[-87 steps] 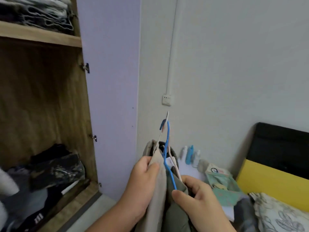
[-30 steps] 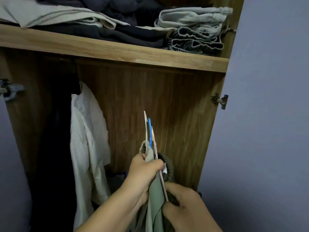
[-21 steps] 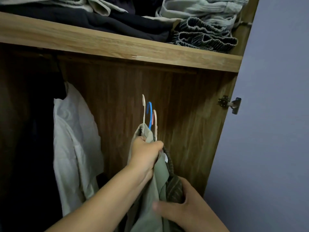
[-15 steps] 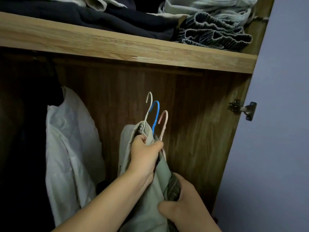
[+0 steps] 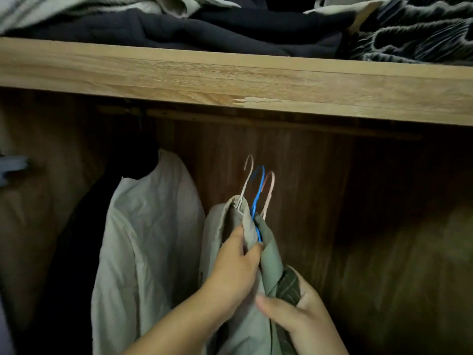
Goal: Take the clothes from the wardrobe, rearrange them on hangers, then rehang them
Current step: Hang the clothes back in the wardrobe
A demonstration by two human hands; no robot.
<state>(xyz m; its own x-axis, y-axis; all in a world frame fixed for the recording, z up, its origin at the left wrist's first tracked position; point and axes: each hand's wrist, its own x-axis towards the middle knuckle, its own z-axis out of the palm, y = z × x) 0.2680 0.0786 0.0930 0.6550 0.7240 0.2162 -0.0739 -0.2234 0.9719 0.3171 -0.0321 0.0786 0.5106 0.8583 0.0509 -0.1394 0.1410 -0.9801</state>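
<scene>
Left hand (image 5: 231,272) grips three bunched wire hanger hooks (image 5: 257,187) through pale green garments (image 5: 266,254), right hand (image 5: 297,313) pinches striped fabric (image 5: 288,288) below; uneven hooks may miss the rail at centre frame.

I count three thin wire hangers in my grip: one white hanger (image 5: 246,179), one blue hanger (image 5: 258,193), one pink hanger (image 5: 268,193). Two hands are mine, left hand (image 5: 231,272) and right hand (image 5: 302,319). One pale shirt (image 5: 151,239) hangs alone. One wooden shelf (image 5: 230,80) overhead.
</scene>
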